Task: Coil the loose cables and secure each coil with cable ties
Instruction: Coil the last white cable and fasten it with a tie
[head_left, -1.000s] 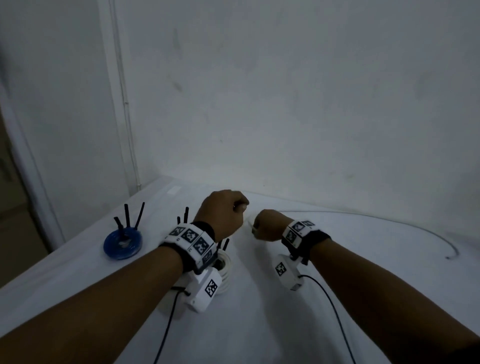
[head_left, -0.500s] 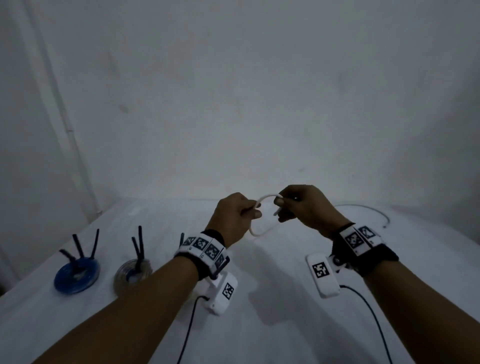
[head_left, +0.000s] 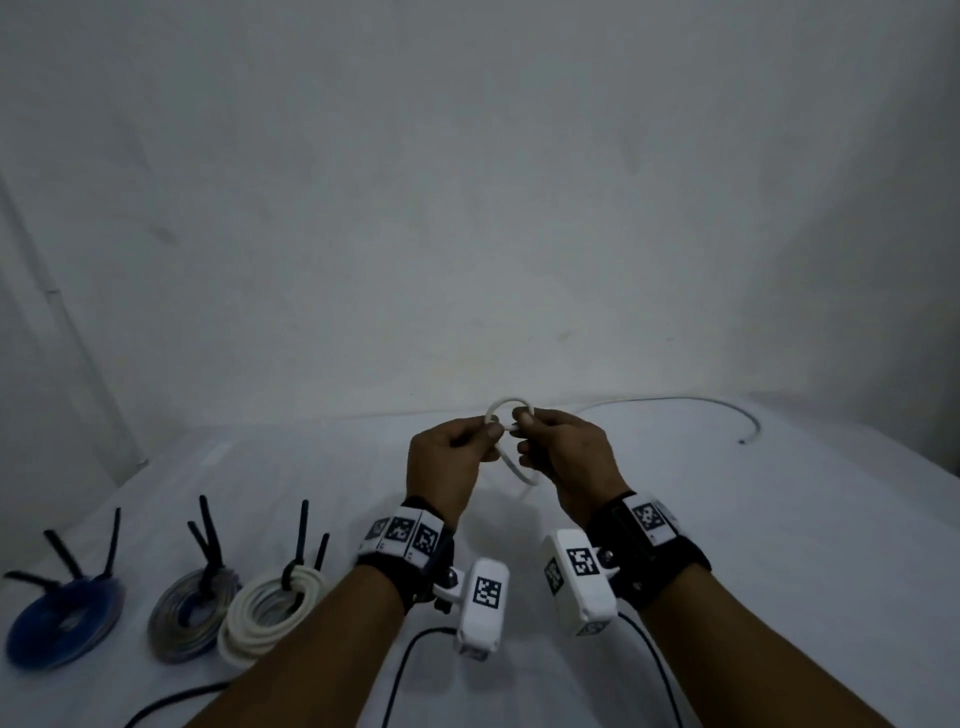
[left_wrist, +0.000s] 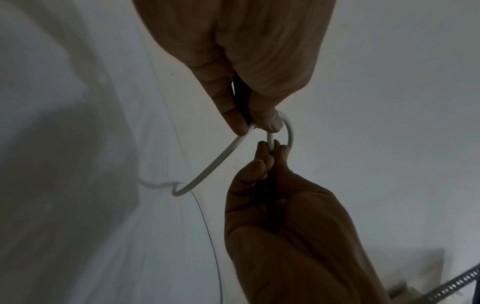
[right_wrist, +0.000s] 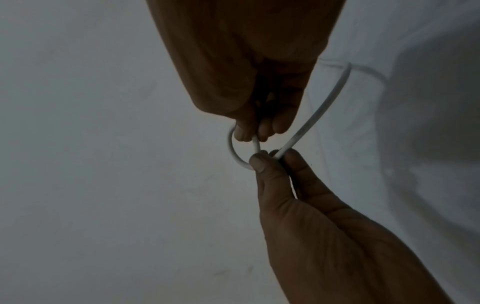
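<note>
**First loop of the fourth cable now formed**

Working left to right from the white coil (head_left: 270, 613): farthest left of it lies the blue coil (head_left: 65, 623), between them the grey coil (head_left: 189, 616). All three rest on the surface (head_left: 779, 545) with black ties (head_left: 301, 540) sticking up, so I judge them finished.

Right of the white coil, my left hand (head_left: 444, 460) is raised off the surface, thumb and forefinger pinching the cable (head_left: 506, 405). Half a second ago the cable made only an open arc between my hands; now it closes into a small ring, and my hands have drawn nearly together. A second ago they were low, at the surface.

My right hand (head_left: 563, 457) pinches the cable's end where it crosses the ring, its fingers (left_wrist: 270, 153) pressed together on it.

Beyond the right hand, the rest of the cable trails loose along the surface's far edge.

I take this as the start of the last coil: most of the length is still to wind, and no tie is on it yet.
</note>
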